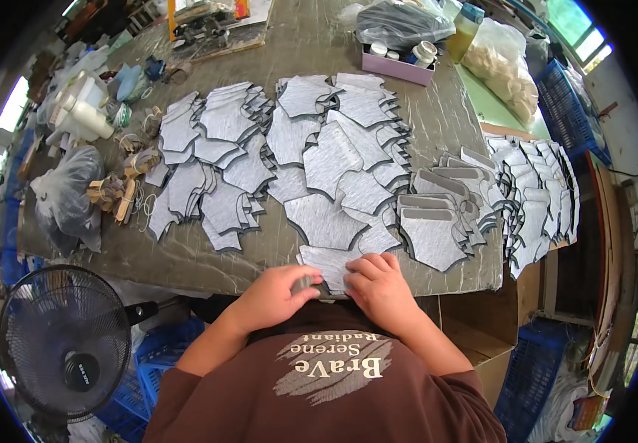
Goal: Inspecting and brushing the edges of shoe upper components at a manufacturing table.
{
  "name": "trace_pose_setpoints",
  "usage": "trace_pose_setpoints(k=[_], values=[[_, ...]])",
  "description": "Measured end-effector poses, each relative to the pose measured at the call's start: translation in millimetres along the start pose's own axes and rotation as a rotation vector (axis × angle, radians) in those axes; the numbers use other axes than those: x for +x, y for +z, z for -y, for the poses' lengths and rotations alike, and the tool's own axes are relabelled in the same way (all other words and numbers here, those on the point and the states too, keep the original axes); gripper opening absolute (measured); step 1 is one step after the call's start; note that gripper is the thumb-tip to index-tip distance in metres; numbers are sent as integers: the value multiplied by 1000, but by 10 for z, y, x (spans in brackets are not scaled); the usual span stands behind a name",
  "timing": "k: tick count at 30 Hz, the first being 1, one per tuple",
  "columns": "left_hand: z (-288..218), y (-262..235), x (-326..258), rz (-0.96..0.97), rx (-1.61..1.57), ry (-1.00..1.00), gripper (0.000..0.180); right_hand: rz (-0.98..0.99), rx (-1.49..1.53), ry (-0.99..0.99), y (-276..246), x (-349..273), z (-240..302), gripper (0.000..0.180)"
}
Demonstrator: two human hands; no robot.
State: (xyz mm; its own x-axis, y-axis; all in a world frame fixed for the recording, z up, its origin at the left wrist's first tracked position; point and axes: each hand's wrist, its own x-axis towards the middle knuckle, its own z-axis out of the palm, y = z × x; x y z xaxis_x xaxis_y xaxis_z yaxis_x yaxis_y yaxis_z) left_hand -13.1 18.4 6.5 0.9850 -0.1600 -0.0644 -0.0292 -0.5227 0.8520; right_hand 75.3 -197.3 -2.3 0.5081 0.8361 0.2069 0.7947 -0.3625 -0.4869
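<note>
Both my hands rest at the near edge of a worn grey worktable [208, 262]. My left hand [278, 294] and my right hand [376, 284] press together on a grey cut fabric piece [330, 260] with dark edging, fingers curled over its near edge. Beyond it lie overlapping rows of similar grey cut pieces [326, 159], fanned out across the middle of the table. More stacks of these pieces [437, 221] sit to the right of my right hand.
A black fan [64, 343] stands at lower left. Plastic bags [64, 196], white bottles [86, 111] and wooden clips [116, 192] crowd the table's left. A pink box of jars [396, 65] sits at the back. Another pile of grey pieces [537, 192] lies right; blue crates [533, 373] below.
</note>
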Motion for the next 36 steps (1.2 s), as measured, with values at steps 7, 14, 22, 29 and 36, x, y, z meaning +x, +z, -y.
trace_pose_setpoints(k=[7, 14, 22, 29, 36], values=[[-143, 94, 119, -141, 11, 135, 65, -77, 252, 106, -80, 161, 169, 16], [-128, 128, 161, -139, 164, 155, 75, -139, 745, 424, 6, 223, 235, 7], [-123, 143, 164, -113, -159, 184, 70, -16, 1271, 565, 96, 232, 166, 4], [-66, 138, 161, -107, -119, 77, 79, -37, 1086, 555, 32, 251, 223, 7], [-60, 137, 162, -105, -110, 107, 77, -29, 1146, 596, 44, 276, 237, 7]])
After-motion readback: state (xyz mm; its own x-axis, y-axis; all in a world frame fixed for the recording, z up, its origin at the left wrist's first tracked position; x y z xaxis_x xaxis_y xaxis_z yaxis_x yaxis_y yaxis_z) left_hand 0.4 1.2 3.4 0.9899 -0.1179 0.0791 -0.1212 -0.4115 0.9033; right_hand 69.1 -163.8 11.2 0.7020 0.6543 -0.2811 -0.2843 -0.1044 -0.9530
